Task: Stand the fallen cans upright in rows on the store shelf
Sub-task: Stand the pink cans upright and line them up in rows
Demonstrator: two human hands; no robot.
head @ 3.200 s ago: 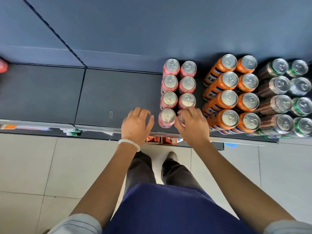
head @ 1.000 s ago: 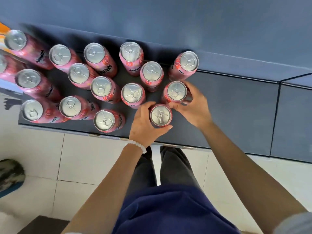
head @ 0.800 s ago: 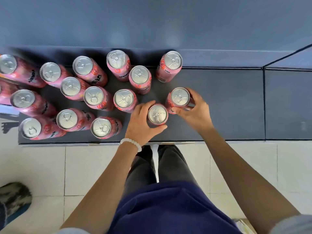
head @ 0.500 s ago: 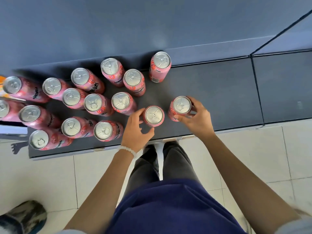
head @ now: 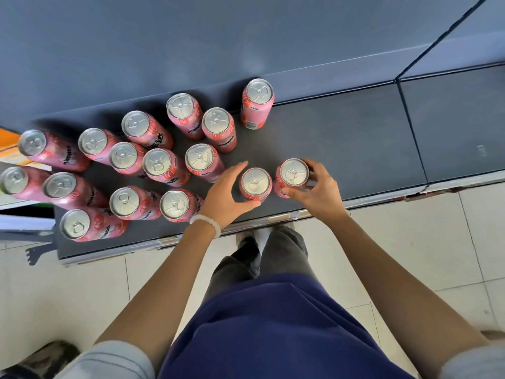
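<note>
On the front edge of the dark shelf (head: 355, 138), in the head view, our left hand (head: 224, 195) curls round one pink can (head: 255, 184) and our right hand (head: 317, 190) grips its neighbour (head: 292, 175), both upright, just beside each other. We judge the risk is a knock: sliding either can leftward could nudge the crowded cluster (head: 164, 166), which stands loosely and out of line, or tip one off the lip. The cans are slim, smooth metal cylinders with dull silver lids; the shelf looks matte, the floor tiles (head: 410, 250) glossy.
</note>
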